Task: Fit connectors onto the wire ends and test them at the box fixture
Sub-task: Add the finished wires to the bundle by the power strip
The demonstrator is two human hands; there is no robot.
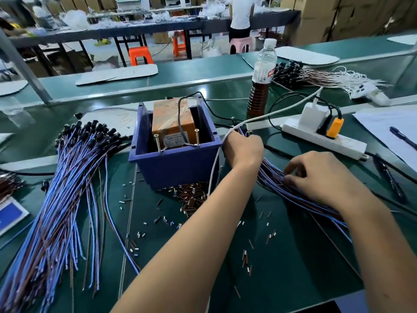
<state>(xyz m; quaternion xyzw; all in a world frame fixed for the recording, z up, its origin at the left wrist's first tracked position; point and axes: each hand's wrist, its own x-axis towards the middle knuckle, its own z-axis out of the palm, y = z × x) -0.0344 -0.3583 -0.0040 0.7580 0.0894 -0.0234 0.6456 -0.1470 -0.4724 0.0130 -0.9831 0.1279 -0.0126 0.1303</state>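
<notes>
A blue plastic box fixture [173, 164] stands at the table's middle, holding an orange block with two upright screws [196, 137]. To its right lies a bundle of blue and brown wires [274, 180]. My left hand [242, 148] grips the far end of that bundle, next to the box's right wall. My right hand [316, 177] rests on the bundle's middle, fingers curled into the wires. A larger pile of wires with black connectors [74, 177] fans out left of the box. Small loose connector pieces [191, 196] lie heaped in front of the box.
A bottle of brown liquid [261, 77] stands behind the box. A white power strip [322, 137] with plugs lies to the right, with papers and a pen [402, 136] beyond. Another wire pile [316, 75] sits far right. A person stands at a back table.
</notes>
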